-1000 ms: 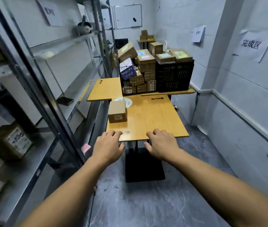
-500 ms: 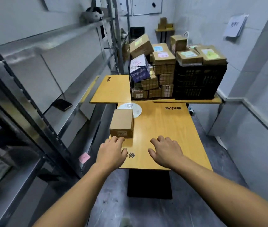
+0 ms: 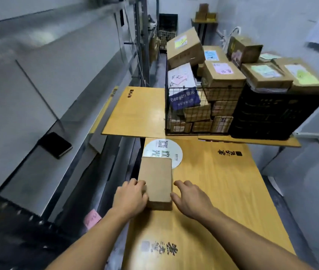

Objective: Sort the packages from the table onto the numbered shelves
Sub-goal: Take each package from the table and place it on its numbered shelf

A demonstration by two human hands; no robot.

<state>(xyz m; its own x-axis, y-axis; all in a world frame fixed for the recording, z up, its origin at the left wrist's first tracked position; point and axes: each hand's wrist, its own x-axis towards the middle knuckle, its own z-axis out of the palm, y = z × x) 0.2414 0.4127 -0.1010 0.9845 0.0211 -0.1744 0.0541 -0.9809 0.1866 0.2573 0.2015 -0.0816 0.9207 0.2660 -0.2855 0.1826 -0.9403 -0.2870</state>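
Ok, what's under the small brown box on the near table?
The box sits on the wooden table, its far end covering part of a round white disc. Whether it rests on the disc can't be seen.

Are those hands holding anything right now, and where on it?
The left hand grips the small cardboard box at its near left edge; the right hand lies open beside its right edge. The box rests on the table.

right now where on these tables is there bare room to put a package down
Bare wood on the near table right of the box, out to its right edge. Also the far table, left of the wire basket. Its right side is crowded: basket and black crate, both piled.
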